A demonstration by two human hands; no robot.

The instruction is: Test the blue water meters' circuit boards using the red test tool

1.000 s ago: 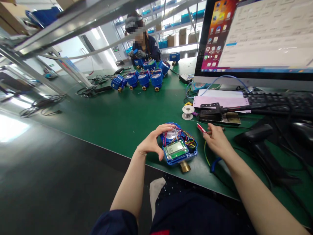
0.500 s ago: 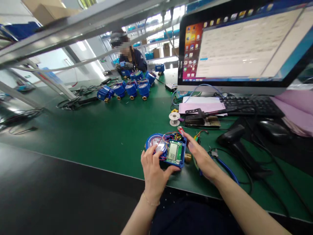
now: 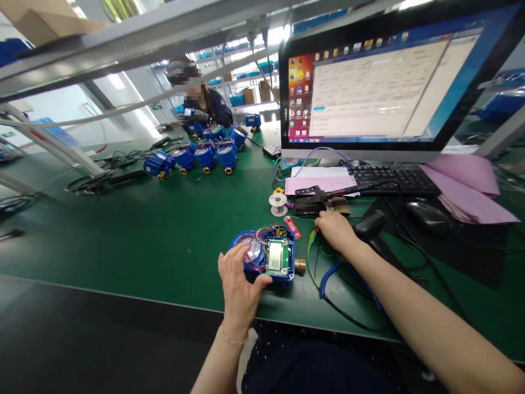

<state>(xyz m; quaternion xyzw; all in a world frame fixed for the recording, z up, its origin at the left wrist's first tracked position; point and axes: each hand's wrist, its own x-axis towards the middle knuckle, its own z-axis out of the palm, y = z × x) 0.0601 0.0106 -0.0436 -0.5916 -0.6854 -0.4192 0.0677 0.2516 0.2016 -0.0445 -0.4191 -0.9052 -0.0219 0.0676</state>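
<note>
A blue water meter [image 3: 248,247] lies on the green bench before me, its housing uncovered. Beside its round dial, a green circuit board with a lit LCD [image 3: 275,257] and thin coloured wires show. A brass fitting [image 3: 301,266] sticks out to the right. My left hand [image 3: 238,276] grips the meter's left and near side, fingers over the dial, thumb at the near edge. Right of the meter, my right hand [image 3: 337,231] has its fingers closed over the ends of clip leads [image 3: 313,238]; a green-yellow clip shows below the fingertips, the rest hidden. A red label [image 3: 292,227] lies behind the meter.
Behind are a solder spool [image 3: 278,204], a soldering iron stand [image 3: 311,206], papers, a keyboard [image 3: 394,180] and a monitor [image 3: 369,87]. A barcode scanner [image 3: 375,232] and mouse [image 3: 427,218] lie right. Several blue meters [image 3: 205,157] stand far left, near a co-worker [image 3: 209,104].
My right hand has left the meter's right side and moved away to the clip leads. The red label now lies on the bench beside the meter. My left hand stays on the meter.
</note>
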